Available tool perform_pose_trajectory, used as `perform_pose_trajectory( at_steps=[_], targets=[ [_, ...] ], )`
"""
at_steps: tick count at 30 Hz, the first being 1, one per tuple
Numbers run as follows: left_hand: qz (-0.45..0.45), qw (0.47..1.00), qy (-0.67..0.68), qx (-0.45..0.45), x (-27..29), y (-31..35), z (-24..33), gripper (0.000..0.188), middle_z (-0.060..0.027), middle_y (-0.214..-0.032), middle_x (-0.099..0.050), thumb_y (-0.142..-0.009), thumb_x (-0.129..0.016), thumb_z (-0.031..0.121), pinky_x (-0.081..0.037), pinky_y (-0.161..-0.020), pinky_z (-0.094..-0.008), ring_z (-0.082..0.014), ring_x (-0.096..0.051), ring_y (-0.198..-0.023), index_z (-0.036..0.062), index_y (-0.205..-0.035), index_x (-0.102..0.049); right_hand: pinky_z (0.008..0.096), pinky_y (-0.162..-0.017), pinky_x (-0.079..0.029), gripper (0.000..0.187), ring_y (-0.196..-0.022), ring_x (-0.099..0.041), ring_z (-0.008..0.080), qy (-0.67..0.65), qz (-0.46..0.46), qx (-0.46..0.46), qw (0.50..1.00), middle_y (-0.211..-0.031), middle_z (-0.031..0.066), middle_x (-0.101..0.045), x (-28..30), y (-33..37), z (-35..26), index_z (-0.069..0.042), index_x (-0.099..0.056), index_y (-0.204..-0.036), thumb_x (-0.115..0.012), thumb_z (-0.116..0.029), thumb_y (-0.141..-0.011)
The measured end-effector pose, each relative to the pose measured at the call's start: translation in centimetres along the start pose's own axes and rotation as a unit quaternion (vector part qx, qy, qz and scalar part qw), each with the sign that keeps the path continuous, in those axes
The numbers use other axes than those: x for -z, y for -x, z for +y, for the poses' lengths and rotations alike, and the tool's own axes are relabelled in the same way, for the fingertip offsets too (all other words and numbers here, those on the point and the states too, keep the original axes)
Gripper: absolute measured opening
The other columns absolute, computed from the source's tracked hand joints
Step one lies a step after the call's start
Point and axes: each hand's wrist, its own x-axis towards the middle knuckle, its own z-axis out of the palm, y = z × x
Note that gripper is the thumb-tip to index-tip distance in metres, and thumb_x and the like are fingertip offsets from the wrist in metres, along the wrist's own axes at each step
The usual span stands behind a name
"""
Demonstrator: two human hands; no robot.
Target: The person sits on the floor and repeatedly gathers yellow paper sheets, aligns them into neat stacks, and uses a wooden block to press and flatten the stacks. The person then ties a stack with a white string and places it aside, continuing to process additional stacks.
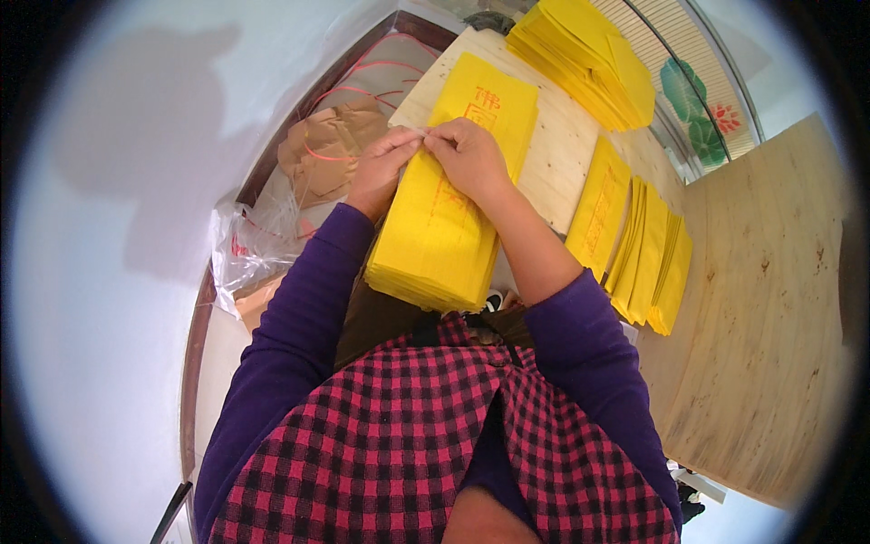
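While a thin pale strip (421,134) is pinched between the closed fingertips of the left hand (385,168) and the right hand (468,156), a stack of printed yellow paper (430,245) is supported beneath them on the left part of the plywood tabletop (555,172), near whose far edge another yellow stack (589,63) is placed.

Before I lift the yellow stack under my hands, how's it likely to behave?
The yellow stack may slide out of line if gripped loosely, since its near end shows many separate layers. It could feel fairly heavy as a whole, given how thickly those layers are piled. Being flat-sided and lying flat, it seems unlikely to roll.
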Motion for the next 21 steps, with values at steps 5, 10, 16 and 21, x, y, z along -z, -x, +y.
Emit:
perform_pose_trajectory(
  at_steps=[5,10,16,21],
  targets=[
    [0.018,1.000,0.013,0.014,-0.1,0.5,-0.3,0.023,-0.0012,-0.087,-0.059,-0.091,-0.053,0.020,-0.043,-0.076,-0.0225,-0.0095,-0.054,-0.081,-0.0009,-0.098,-0.061,0.0393,-0.072,-0.047,0.021,-0.085,-0.060,0.0312,0.020,-0.018,-0.020,0.999,-0.088,0.0125,-0.062,0.1,-0.3,-0.4,-0.011,-0.069,-0.091,-0.058,-0.026,-0.082],
    [0.042,0.997,0.044,0.049,-0.8,0.3,0.4,0.023,-0.0010,-0.085,-0.060,-0.091,-0.054,0.021,-0.043,-0.068,-0.0208,-0.0073,-0.053,-0.075,-0.0003,-0.095,-0.062,0.0396,-0.073,-0.047,0.020,-0.085,-0.060,0.0318,0.038,-0.005,-0.010,0.999,-0.085,0.0127,-0.062,-0.1,0.0,-0.7,-0.010,-0.069,-0.088,-0.058,-0.026,-0.082],
    [0.041,0.997,0.055,0.032,-0.6,0.4,0.4,0.022,-0.0006,-0.082,-0.060,-0.090,-0.055,0.021,-0.043,-0.064,-0.0207,-0.0067,-0.053,-0.071,0.0006,-0.093,-0.063,0.0357,-0.067,-0.048,0.027,-0.074,-0.061,0.0272,-0.042,-0.001,-0.053,0.998,-0.077,0.0131,-0.062,0.7,-0.2,-0.7,-0.003,-0.065,-0.081,-0.064,-0.029,-0.078],
    [0.036,0.998,0.051,0.030,-0.6,0.3,0.5,0.021,0.0004,-0.080,-0.059,-0.090,-0.055,0.021,-0.043,-0.062,-0.0205,-0.0062,-0.052,-0.069,0.0011,-0.091,-0.063,0.0296,-0.062,-0.048,0.029,-0.066,-0.060,0.0180,-0.049,0.003,-0.094,0.994,-0.070,0.0082,-0.063,1.3,-0.9,-0.9,-0.002,-0.063,-0.077,-0.071,-0.030,-0.074]
  ],
)
